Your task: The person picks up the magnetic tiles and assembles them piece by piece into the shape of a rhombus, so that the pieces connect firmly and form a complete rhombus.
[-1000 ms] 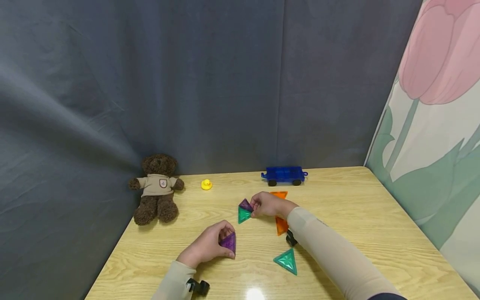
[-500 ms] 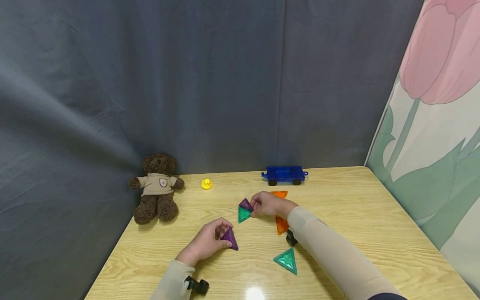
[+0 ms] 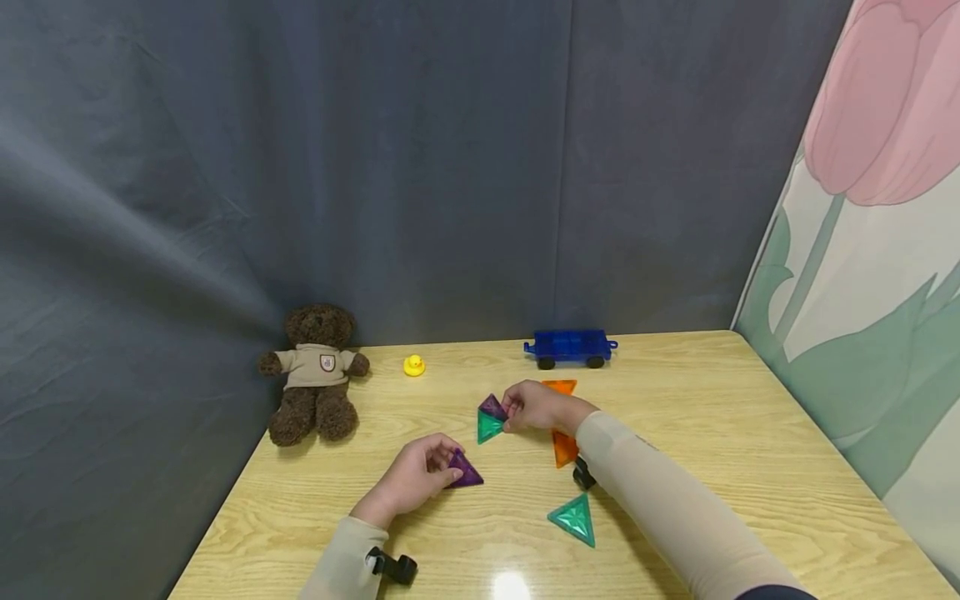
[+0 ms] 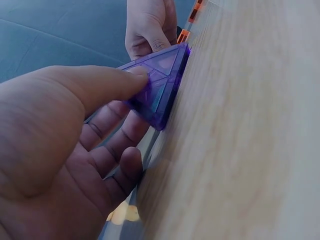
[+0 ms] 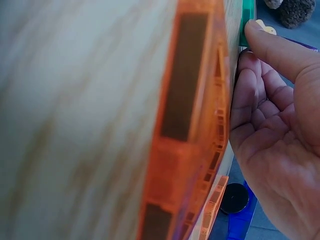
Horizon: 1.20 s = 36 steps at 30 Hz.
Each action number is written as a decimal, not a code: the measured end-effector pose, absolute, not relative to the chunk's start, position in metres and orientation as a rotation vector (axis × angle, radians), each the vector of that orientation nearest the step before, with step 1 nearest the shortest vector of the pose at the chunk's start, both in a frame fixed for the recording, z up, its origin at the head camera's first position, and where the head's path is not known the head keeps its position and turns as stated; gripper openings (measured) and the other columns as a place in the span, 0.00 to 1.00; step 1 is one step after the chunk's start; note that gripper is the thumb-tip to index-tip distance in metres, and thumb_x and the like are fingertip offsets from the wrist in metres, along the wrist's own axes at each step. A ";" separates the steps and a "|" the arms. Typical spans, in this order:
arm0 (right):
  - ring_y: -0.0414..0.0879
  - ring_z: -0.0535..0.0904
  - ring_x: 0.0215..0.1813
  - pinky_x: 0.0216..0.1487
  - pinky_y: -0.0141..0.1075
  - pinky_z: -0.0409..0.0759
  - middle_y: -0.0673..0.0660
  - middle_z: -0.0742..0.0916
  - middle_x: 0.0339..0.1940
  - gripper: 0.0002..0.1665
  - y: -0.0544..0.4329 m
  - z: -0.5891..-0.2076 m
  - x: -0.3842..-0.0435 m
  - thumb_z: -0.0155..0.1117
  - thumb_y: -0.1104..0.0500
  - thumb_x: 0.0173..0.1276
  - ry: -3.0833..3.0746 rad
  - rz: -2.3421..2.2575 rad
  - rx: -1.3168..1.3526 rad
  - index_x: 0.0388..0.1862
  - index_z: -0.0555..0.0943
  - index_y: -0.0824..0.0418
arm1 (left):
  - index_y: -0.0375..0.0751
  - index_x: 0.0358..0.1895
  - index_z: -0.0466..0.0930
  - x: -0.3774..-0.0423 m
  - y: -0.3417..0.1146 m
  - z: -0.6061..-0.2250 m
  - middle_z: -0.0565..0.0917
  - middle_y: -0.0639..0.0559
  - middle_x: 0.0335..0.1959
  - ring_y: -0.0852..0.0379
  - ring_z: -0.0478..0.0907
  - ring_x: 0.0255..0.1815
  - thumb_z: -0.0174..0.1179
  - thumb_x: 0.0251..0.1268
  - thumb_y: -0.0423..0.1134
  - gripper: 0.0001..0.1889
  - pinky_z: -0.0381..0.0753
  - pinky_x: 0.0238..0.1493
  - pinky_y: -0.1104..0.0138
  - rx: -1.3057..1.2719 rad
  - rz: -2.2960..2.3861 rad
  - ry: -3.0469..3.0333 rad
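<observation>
In the head view my left hand (image 3: pixel 411 477) pinches a purple triangular magnetic tile (image 3: pixel 465 470) just above the table. The left wrist view has the thumb flat on that tile's face, its lower edge close over the wood. Farther back, my right hand (image 3: pixel 542 407) holds the right side of a joined pair: a green triangular tile (image 3: pixel 489 427) and a purple tile (image 3: pixel 492 407) behind it. In the right wrist view the thumb presses the green tile's edge. Orange tiles (image 3: pixel 565 451) lie under the right wrist, partly hidden by it.
A loose green triangular tile (image 3: pixel 576 521) lies near the right forearm. At the table's back stand a blue toy wagon (image 3: pixel 570 346) and a yellow rubber duck (image 3: pixel 414 366). A brown teddy bear (image 3: pixel 318 367) sits at the left edge, before a dark curtain (image 3: pixel 450 167).
My left hand has moved slightly up and turned the purple tile, so one corner now points right toward the pair. The right hand keeps its place on the joined tiles.
</observation>
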State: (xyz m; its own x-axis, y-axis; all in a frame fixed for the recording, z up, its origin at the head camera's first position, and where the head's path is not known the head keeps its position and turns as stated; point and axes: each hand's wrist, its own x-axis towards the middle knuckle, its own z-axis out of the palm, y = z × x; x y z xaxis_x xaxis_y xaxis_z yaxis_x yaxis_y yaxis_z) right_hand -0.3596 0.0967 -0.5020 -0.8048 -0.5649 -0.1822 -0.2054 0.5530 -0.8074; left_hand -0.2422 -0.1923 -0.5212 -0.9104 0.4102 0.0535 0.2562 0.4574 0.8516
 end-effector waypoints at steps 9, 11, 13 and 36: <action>0.47 0.76 0.37 0.42 0.38 0.76 0.51 0.81 0.32 0.10 0.097 -0.504 -0.361 0.79 0.63 0.66 2.348 -1.178 -0.629 0.41 0.84 0.60 | 0.44 0.54 0.85 -0.245 -0.195 -0.524 0.84 0.53 0.38 0.55 0.81 0.37 0.68 0.73 0.36 0.11 0.82 0.36 0.66 0.594 1.532 2.565; 0.46 0.76 0.37 0.42 0.38 0.76 0.51 0.81 0.32 0.10 0.097 -0.504 -0.362 0.79 0.63 0.65 2.344 -1.184 -0.627 0.40 0.84 0.60 | 0.43 0.55 0.85 -0.246 -0.195 -0.524 0.84 0.52 0.38 0.55 0.81 0.38 0.67 0.73 0.35 0.11 0.82 0.36 0.66 0.579 1.553 2.569; 0.46 0.76 0.36 0.41 0.37 0.76 0.51 0.80 0.31 0.10 0.098 -0.505 -0.363 0.79 0.63 0.65 2.340 -1.190 -0.626 0.40 0.84 0.61 | 0.42 0.54 0.85 -0.246 -0.194 -0.523 0.84 0.51 0.38 0.55 0.81 0.37 0.67 0.73 0.33 0.11 0.81 0.35 0.68 0.554 1.576 2.578; 0.46 0.76 0.37 0.41 0.38 0.75 0.51 0.80 0.32 0.10 0.097 -0.503 -0.362 0.79 0.63 0.65 2.348 -1.167 -0.618 0.41 0.84 0.60 | 0.42 0.51 0.84 -0.257 -0.193 -0.516 0.82 0.48 0.41 0.52 0.80 0.38 0.67 0.71 0.31 0.09 0.82 0.34 0.68 0.306 1.764 2.629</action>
